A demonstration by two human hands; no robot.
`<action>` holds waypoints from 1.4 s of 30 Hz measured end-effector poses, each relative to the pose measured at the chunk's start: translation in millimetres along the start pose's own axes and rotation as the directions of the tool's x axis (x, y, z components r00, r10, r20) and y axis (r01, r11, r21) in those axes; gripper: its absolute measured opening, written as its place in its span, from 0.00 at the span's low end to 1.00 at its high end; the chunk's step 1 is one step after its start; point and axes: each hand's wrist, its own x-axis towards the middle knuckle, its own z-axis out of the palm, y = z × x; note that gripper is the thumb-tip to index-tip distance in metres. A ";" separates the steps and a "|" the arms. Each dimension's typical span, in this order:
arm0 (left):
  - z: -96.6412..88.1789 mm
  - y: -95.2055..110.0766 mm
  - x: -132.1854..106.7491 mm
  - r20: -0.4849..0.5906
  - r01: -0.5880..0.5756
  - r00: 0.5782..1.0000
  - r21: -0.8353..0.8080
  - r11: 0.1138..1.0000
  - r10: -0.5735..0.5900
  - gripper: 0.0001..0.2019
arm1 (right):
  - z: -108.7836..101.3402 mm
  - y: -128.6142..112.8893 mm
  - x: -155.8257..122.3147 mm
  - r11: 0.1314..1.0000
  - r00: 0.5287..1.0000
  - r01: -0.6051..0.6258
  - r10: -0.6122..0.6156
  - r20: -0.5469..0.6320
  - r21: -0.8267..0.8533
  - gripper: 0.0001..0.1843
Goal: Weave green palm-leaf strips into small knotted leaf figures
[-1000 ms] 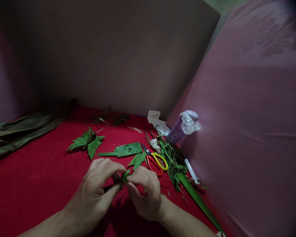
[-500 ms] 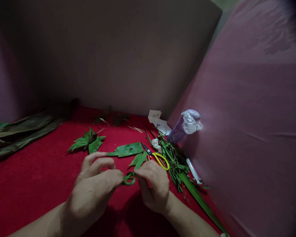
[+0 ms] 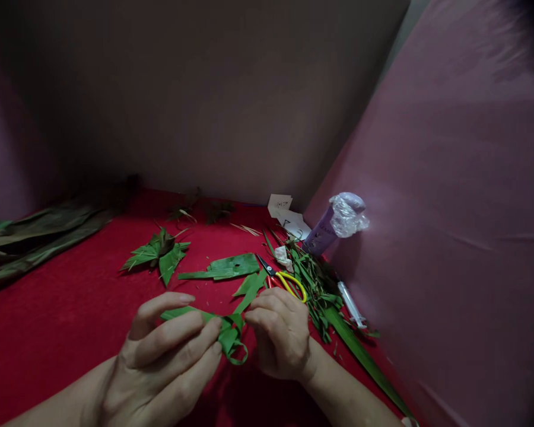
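Between my hands is a folded green leaf piece [image 3: 229, 337], with a small loop at its lower end and a flat tail toward the left. My left hand [image 3: 171, 350] grips it from the left between thumb and fingers. My right hand [image 3: 278, 332] is closed, its fingertips pinched at the piece's right edge; what lies inside that pinch is mostly hidden. Just beyond my right hand lie scissors [image 3: 290, 287] with yellow handles, red showing beside them. Flat cut leaf pieces [image 3: 234, 267] lie past the fingers, and a leaf cluster [image 3: 160, 252] sits farther left.
Leaf scraps [image 3: 309, 273] pile up on the right near a long green leaf [image 3: 367, 365] and a syringe [image 3: 350, 304]. A purple bottle [image 3: 323, 234] topped with plastic wrap leans by the pink wall. Dry leaves [image 3: 48, 237] lie left on the red cloth [image 3: 71, 332].
My left hand has rolled over and moved slightly down, turning the leaf piece so its folds and tail show. The loop has swung lower. My right hand stays close by at the right edge.
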 end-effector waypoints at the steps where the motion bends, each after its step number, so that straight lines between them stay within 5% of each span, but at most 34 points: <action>1: -0.6 1.0 -0.1 -0.014 -0.012 1.000 0.004 1.000 0.012 0.16 | -0.7 0.3 0.3 1.000 1.000 -0.002 0.002 -0.003 -0.003 0.12; 7: 0.1 0.0 -1.2 -0.050 -0.071 0.996 0.042 0.997 0.073 0.15 | -3.4 1.6 1.7 1.000 1.000 0.013 -0.013 0.026 -0.004 0.11; 15: -3.9 -16.1 13.8 0.045 -0.072 0.996 -0.060 0.996 0.074 0.17 | -1.6 -1.2 1.9 1.000 0.998 -0.005 0.005 0.066 -0.012 0.09; 18: 2.3 -18.0 20.5 -0.026 0.140 0.989 -0.210 0.968 -0.149 0.16 | -0.5 -2.2 2.3 0.999 0.997 -0.032 0.032 0.071 -0.004 0.09; 20: 7.5 -15.3 20.8 0.029 0.221 0.974 -0.328 0.918 -0.224 0.16 | -1.1 -2.1 3.4 0.993 0.993 -0.114 0.114 0.035 -0.015 0.09; 23: 13.0 -10.1 19.1 0.088 0.382 0.917 -0.483 0.788 -0.390 0.12 | -3.6 -2.8 6.4 0.975 0.974 -0.223 0.222 0.033 0.011 0.07; 30: 17.0 -6.3 23.6 0.276 0.692 0.686 -0.532 0.487 -0.673 0.05 | -5.6 -10.3 10.2 0.942 0.949 -0.313 0.306 0.071 0.121 0.14; 35: 19.7 -6.6 23.7 0.291 0.699 0.668 -0.562 0.442 -0.685 0.05 | 1.7 -14.3 11.0 0.900 0.918 -0.397 0.387 0.091 0.178 0.03; 42: 22.0 -9.5 24.4 0.343 0.757 0.560 -0.583 0.297 -0.754 0.06 | 3.1 -14.0 13.7 0.779 0.827 -0.561 0.538 0.162 0.280 0.06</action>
